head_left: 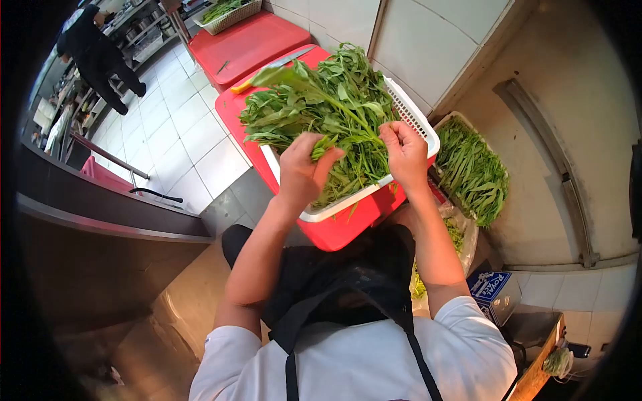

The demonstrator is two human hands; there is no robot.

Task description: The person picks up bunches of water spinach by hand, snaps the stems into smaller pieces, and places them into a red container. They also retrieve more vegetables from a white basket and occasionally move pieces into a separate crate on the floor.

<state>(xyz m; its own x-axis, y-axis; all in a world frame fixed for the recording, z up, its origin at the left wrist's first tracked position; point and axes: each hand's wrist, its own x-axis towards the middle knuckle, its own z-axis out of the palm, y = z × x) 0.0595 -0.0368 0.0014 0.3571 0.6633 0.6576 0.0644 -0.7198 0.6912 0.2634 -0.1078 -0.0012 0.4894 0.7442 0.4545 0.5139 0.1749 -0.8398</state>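
A heap of leafy greens point(321, 100) with long stems, like water spinach, fills a white plastic basket point(411, 110) in front of me. My right hand point(406, 152) pinches the stem end of one long stalk point(351, 119), whose leaves reach up and left across the pile. Closed around some short green pieces is my left hand point(304, 167), above the basket's near left side. The two hands are apart, with loose stems between them. A knife point(287, 59) with a yellow handle lies behind the greens on the red surface.
Under the basket is a red lid point(334, 230); another red lid point(251, 47) stands behind it, with a further basket of greens point(224, 10). On the right are a second filled basket point(471, 170) and a blue box point(491, 291). A person point(93, 53) stands far left.
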